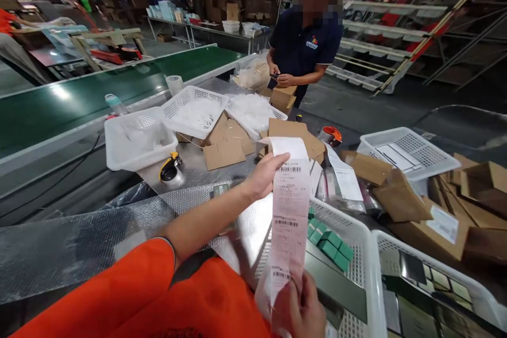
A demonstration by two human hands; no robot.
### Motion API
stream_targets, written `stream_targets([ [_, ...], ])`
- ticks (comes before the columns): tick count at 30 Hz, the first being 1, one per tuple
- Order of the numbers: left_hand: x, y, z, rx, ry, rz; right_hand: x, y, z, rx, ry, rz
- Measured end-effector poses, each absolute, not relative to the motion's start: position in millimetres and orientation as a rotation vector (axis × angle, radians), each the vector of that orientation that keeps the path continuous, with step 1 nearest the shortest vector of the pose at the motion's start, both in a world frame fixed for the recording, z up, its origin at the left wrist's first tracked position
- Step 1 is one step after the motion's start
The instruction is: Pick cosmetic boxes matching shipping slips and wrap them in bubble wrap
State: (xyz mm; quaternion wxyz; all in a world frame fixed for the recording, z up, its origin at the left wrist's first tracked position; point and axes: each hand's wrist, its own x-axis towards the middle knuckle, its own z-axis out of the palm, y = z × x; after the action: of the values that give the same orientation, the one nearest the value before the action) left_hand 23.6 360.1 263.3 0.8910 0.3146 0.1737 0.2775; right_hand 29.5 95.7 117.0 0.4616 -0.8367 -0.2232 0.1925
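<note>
A person in an orange sleeve holds a long white receipt strip (289, 211) upright over a packing table: the left hand (264, 175) pinches its upper edge, and the right hand (301, 309), nearest the camera, grips its lower end between thumb and fingers. Just right of the strip, small green boxes (330, 245) lie in a white basket (366, 269); at the table's far side another person (304, 47) stands over a cardboard box (283, 97).
</note>
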Motion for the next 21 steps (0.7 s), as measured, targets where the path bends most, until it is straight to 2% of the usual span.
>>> stream_targets([
  [4,25.7,359.2,261.1,0.625,0.364,0.667,25.0,80.2,102.7,-2.046,-0.512,0.482],
  [9,34.5,346.9,264.2,0.59,0.41,0.593,17.1,80.8,118.8,-1.805,-0.374,0.619],
  [15,46.4,313.5,277.2,0.555,0.465,0.285,39.7,111.0,163.7,-1.763,-0.365,0.48],
  [21,57.6,297.9,271.2,0.583,0.47,0.216,56.6,113.0,184.9,-1.676,-0.402,0.244],
])
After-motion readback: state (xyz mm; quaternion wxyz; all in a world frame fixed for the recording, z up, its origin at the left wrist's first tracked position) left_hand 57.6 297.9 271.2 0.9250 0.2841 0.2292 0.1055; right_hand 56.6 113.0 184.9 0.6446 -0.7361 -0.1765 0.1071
